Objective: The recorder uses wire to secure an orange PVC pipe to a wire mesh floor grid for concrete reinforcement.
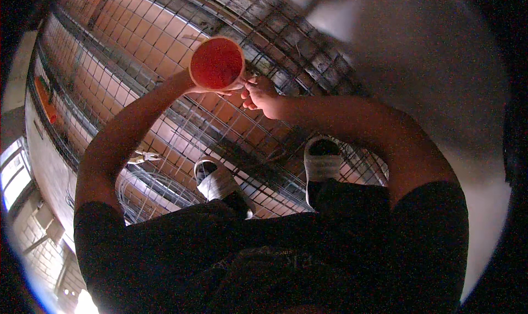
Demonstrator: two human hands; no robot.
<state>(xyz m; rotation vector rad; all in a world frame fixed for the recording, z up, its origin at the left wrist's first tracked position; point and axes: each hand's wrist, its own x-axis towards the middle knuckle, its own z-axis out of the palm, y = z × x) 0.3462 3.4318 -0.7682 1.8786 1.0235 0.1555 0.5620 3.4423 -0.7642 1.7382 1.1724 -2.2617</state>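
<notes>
Showing a red round face inside a paler orange rim, the pipe-like piece is held over steel mesh by the left hand, partly hidden. The right hand is curled beside the rim; whether anything is pinched cannot be told. Terracotta-coloured blocks are seen beneath the mesh.

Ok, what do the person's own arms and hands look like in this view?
The left hand and right hand look bare, without gloves. The forearms are uncovered; the left sleeve and right sleeve are dark, nearly black, and short. In this dim picture, I can make out no watch, band or cable on either arm.
</notes>
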